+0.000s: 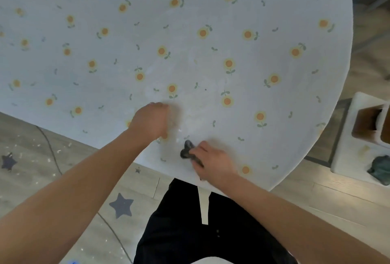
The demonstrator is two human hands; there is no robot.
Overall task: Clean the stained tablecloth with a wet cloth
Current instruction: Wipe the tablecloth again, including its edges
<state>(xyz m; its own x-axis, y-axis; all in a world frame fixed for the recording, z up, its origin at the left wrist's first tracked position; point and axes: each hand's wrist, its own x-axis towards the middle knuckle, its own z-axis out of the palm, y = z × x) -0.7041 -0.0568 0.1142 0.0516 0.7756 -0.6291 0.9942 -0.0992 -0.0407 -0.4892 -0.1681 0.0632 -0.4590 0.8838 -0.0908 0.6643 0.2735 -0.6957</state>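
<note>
If you scrub hard with only that small wad, the pale blue sunflower-print tablecloth [190, 31] may drag toward the table edge; your bracing hand is what stops it. Whitish smears [190, 116] sit between your hands, just beyond the wad, easy to miss. Right hand [211, 158]: fingers clenched around the dark grey crumpled wet cloth [186, 150], pressed onto the tablecloth near its front edge. Left hand [150, 121]: curled, knuckles down on the fabric, holding nothing visible.

Below me there's wood-look floor [329, 196] with grey star stickers [122, 205], a thin cable [50, 147], and a white stand [354, 154] off right.
</note>
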